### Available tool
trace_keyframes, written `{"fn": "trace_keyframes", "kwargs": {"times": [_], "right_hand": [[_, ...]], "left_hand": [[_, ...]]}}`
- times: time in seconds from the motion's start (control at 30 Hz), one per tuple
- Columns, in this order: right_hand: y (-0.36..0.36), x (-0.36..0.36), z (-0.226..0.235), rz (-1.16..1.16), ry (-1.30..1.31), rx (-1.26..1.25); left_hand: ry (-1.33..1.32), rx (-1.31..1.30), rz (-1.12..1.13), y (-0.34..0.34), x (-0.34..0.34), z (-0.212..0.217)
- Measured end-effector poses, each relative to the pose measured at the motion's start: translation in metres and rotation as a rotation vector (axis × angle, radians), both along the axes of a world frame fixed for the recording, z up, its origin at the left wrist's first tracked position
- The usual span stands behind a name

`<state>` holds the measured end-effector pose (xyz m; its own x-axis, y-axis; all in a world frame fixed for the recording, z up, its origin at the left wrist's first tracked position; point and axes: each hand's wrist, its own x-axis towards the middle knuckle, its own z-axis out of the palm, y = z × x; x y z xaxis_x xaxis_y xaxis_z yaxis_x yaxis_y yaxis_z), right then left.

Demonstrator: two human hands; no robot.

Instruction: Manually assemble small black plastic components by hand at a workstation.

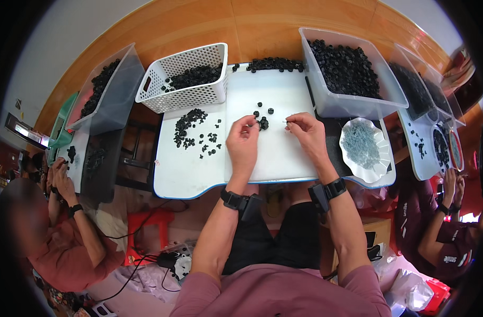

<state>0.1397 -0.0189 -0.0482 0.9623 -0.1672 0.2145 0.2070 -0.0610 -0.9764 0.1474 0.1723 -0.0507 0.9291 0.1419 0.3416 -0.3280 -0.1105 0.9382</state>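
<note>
Over the white tabletop (275, 153), my left hand (243, 141) is closed in a pinch beside a small cluster of black round parts (264, 123). A small black part seems to sit at its fingertips, partly hidden by them. To the right, the thumb and forefinger of my right hand (308, 135) pinch a tiny thin pin-like piece (285, 122), too small to make out fully. A few more black round parts (271, 111) lie just beyond the cluster. A white fluted dish (377, 170) holding a heap of fine bluish pieces (362, 142) is right of my right hand.
Behind stand a white perforated basket (199, 95) and a clear plastic bin (352, 105), both holding black parts. Loose black parts (186, 129) are scattered at left; a row (275, 64) lies at the back. Co-workers' hands (63, 182) (452, 185) work at neighbouring tables.
</note>
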Motion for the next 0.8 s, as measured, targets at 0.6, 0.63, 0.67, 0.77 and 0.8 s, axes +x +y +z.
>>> {"fn": "trace_keyframes", "kwargs": {"times": [0.6, 0.63, 0.67, 0.77, 0.8], "right_hand": [[-0.001, -0.007, 0.003, -0.106, -0.162, -0.22], [0.0, -0.009, 0.004, -0.108, -0.156, -0.222], [0.001, -0.011, 0.005, -0.103, -0.209, -0.237], [0.008, -0.015, 0.014, -0.089, -0.296, -0.313], [0.009, -0.017, 0.014, -0.087, -0.306, -0.322]], "left_hand": [[0.084, 0.432, 0.023, 0.014, -0.003, 0.019], [0.089, 0.431, 0.019, 0.008, -0.008, 0.017], [0.062, 0.335, -0.031, 0.001, -0.012, 0.014], [0.062, 0.256, -0.098, -0.01, -0.017, 0.012], [0.058, 0.26, -0.117, -0.012, -0.017, 0.01]]}}
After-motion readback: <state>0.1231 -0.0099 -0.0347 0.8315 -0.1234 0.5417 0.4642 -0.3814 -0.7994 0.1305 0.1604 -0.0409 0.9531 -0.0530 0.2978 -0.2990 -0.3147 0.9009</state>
